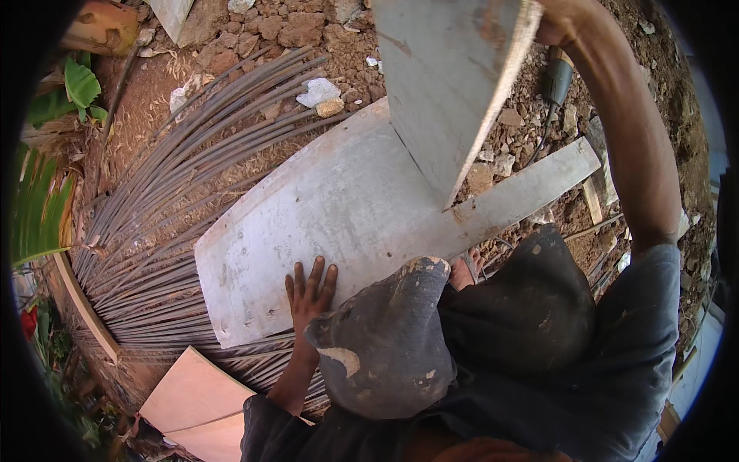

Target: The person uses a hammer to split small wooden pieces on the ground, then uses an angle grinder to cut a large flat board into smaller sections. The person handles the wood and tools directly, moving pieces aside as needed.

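Observation:
My left hand [311,294] lies flat with fingers spread on a large pale grey board [323,200], near its lower edge. A narrow strip of this board runs out to the right. Above it, a second grey board [443,77] stands tilted, its lower corner close to where the strip begins. At the top, my right hand [556,23] grips the edge of that second board; some of its fingers are hidden behind it. My bent knees [400,339] in dark, stained trousers are beside the lying board, and part of a foot shows between them.
Long thin metal rods [177,200] fan out under and left of the lying board. A corded power tool [557,80] rests on the rubble at right. Orange-pink panels [196,393] lie at lower left. Green leaves [81,86], stones and broken earth surround the area.

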The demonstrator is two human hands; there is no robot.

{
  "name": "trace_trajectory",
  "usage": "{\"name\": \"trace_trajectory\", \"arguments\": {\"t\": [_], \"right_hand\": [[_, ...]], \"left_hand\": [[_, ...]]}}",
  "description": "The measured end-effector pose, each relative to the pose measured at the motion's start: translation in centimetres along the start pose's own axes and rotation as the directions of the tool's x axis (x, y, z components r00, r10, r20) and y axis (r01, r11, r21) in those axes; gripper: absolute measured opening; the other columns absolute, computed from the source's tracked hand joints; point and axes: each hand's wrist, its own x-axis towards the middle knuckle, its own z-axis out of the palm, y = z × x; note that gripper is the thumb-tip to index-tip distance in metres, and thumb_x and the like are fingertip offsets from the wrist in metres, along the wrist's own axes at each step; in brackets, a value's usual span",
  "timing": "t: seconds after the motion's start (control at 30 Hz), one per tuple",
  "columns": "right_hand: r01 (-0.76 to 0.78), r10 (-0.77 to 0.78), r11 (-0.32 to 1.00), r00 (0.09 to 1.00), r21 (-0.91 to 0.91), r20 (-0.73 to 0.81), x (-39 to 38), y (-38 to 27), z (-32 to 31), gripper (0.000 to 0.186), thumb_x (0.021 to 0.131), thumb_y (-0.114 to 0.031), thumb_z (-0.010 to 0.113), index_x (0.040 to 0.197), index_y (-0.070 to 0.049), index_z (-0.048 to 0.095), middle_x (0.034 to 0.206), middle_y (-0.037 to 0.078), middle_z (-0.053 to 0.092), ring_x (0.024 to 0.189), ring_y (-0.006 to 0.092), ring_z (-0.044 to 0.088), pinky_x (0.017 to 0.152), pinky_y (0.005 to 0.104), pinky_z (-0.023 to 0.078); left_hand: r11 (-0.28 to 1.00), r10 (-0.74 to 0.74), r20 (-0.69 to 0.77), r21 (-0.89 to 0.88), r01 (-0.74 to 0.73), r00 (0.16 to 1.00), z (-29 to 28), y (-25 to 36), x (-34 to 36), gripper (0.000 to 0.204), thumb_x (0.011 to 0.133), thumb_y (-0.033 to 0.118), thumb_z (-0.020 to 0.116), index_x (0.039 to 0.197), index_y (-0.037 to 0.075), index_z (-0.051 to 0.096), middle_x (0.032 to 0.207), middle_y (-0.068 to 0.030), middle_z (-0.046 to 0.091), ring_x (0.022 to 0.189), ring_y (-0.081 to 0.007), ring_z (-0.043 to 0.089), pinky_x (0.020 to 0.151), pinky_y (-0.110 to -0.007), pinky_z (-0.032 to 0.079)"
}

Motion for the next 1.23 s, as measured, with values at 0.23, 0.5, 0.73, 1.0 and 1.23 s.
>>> {"name": "trace_trajectory", "arguments": {"t": [0.23,0.5,0.73,1.0,1.23], "right_hand": [[0.599,-0.333,0.727,0.736,-0.336,0.59,2.0,-3.8,31.5,0.048,0.085,-0.039,0.055,0.104,0.003,0.071,0.118,0.033,0.058,0.12,0.0399,0.053,0.11,0.0653,0.023],[0.845,-0.571,0.533,0.394,-0.04,0.721,2.9,-3.9,25.3,0.056,0.096,-0.042,0.047,0.052,-0.007,0.047,0.04,0.003,0.036,0.04,0.0245,0.037,0.077,0.0444,0.044],[0.023,-0.201,0.971,0.614,-0.237,-0.763,0.6,-0.5,-8.7,0.052,0.1,-0.045,0.036,0.121,-0.005,0.061,0.107,0.02,0.068,0.093,0.028,0.068,0.085,0.0396,0.055],[-0.147,-0.064,0.986,0.12,-0.081,-0.991,-5.9,5.5,-16.2,0.093,0.096,-0.073,0.028,0.136,0.008,0.049,0.124,0.022,0.058,0.115,0.0314,0.057,0.1,0.0415,0.046],[-0.323,-0.279,0.609,0.768,-0.725,-0.576,-1.4,13.0,-6.6,0.097,0.093,-0.078,0.024,0.135,0.004,0.055,0.123,0.035,0.059,0.132,0.0306,0.051,0.113,0.0372,0.032]], "left_hand": [[1.0,0.021,-0.043,0.01,-0.021,0.999,1.0,-1.2,0.5,0.068,0.086,0.049,0.062,0.146,0.021,0.048,0.155,-0.0091,0.038,0.143,-0.0457,0.027,0.116,-0.063,0.016],[0.997,-0.042,-0.052,-0.073,0.038,0.998,0.1,0.2,0.2,0.07,0.083,0.052,0.064,0.145,0.022,0.05,0.154,-0.0071,0.04,0.143,-0.0461,0.026,0.118,-0.062,0.015],[0.998,-0.031,-0.004,-0.062,0.031,1.0,1.0,0.2,0.5,0.066,0.088,0.052,0.06,0.146,0.023,0.048,0.155,-0.0074,0.038,0.145,-0.046,0.021,0.118,-0.064,0.012],[0.997,-0.009,-0.09,-0.073,0.003,0.996,2.4,-0.3,-0.4,0.058,0.088,0.046,0.06,0.141,0.021,0.053,0.153,-0.0086,0.038,0.142,-0.0497,0.024,0.112,-0.07,0.014],[0.999,0.034,-0.058,0.025,-0.032,0.998,5.2,-1.9,-0.7,0.07,0.086,0.052,0.061,0.146,0.021,0.046,0.158,-0.0096,0.031,0.145,-0.0476,0.021,0.114,-0.07,0.012]]}}
